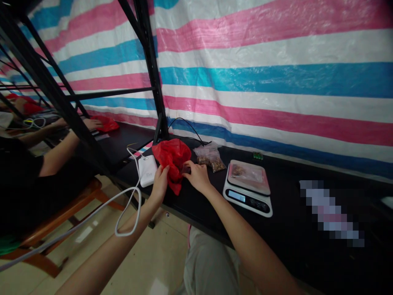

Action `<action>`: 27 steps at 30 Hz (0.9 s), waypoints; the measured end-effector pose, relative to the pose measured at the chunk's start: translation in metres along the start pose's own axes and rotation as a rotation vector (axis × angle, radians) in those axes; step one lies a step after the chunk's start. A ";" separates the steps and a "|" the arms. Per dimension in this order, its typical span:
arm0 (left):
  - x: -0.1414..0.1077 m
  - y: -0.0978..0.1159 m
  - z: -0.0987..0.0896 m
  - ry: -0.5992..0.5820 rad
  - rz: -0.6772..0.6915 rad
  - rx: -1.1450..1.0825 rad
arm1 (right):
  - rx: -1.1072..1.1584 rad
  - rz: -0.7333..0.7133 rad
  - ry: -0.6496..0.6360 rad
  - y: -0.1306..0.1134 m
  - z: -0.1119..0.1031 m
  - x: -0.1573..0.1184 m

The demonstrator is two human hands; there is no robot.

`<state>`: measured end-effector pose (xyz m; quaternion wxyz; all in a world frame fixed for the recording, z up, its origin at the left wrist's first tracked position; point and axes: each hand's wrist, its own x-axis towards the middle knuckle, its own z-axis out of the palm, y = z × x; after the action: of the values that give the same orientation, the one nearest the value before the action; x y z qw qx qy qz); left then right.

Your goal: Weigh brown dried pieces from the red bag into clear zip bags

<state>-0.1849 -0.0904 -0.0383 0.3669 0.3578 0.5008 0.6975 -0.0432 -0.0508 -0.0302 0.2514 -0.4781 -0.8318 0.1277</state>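
Observation:
A crumpled red plastic bag stands near the table's front edge. My left hand pinches its left side, and my right hand has its fingers closed at the bag's right side, with something there too small to make out. Just behind my right hand lie clear zip bags of small brown pieces. To the right, a white digital scale with a lit display carries another clear bag with a little brown content. A white power bank with a cable lies left of my left hand.
Small green batteries lie behind the scale. A pixelated strip is on the right of the black table. A black metal frame rises at the left. Beyond it, another person's hand touches a red bag. A white cable hangs across the left.

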 end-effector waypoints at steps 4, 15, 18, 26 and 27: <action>-0.003 0.013 0.007 -0.111 -0.106 -0.146 | -0.005 0.022 -0.005 -0.001 0.003 0.001; 0.005 0.016 0.007 -0.110 -0.185 -0.410 | 0.152 0.064 0.024 0.002 0.005 0.001; 0.005 0.012 0.006 -0.168 -0.151 -0.352 | 0.140 0.072 0.013 0.002 0.006 0.002; 0.014 0.006 0.004 -0.165 -0.113 -0.228 | 0.194 0.089 0.007 0.004 0.005 0.003; 0.015 0.006 0.003 -0.148 -0.117 -0.247 | 0.221 0.089 0.011 0.004 0.005 0.003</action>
<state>-0.1900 -0.0773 -0.0298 0.4838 0.3306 0.4029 0.7031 -0.0443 -0.0462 -0.0355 0.3014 -0.4845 -0.7893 0.2268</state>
